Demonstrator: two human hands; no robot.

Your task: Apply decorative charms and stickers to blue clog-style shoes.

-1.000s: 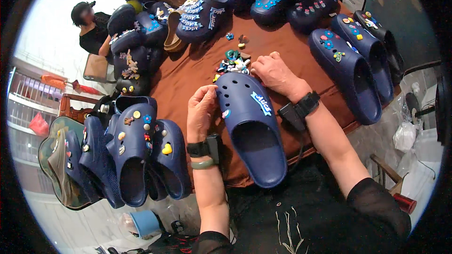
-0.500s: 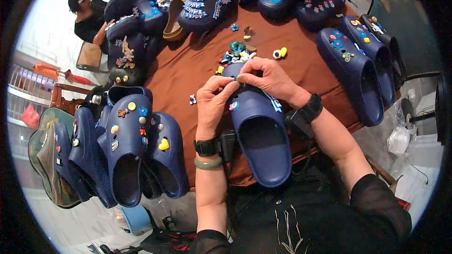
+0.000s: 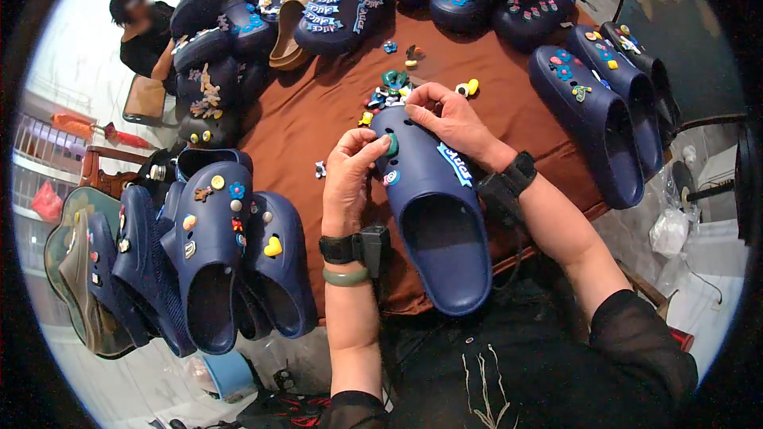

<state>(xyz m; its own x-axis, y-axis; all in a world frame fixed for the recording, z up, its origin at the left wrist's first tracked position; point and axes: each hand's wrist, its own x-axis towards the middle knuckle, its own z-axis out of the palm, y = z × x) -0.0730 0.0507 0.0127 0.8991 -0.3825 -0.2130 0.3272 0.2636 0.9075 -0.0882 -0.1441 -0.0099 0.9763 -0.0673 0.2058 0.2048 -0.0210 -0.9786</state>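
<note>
A navy clog point(image 3: 425, 183) lies in front of me on the brown cloth, its heel toward me. On its upper are a blue lettered charm point(image 3: 454, 164) and a small round charm point(image 3: 391, 178). My left hand point(image 3: 350, 163) is closed, thumb and finger pinching a small dark green charm point(image 3: 391, 145) against the clog's upper, at its left side. My right hand point(image 3: 455, 123) is over the toe, thumb and forefinger together; what is between them, if anything, I cannot make out. Just beyond the toe sits a pile of loose charms point(image 3: 389, 94).
Decorated navy clogs point(image 3: 211, 230) crowd the left edge, with more clogs point(image 3: 588, 107) at the right. Further clogs point(image 3: 342, 16) line the far side of the cloth point(image 3: 318, 111). A person point(image 3: 147, 32) in black is at the far left.
My hands have come apart: the left drew slightly left with the green charm, the right lifted off it toward the toe. The lettered charm now shows more fully.
</note>
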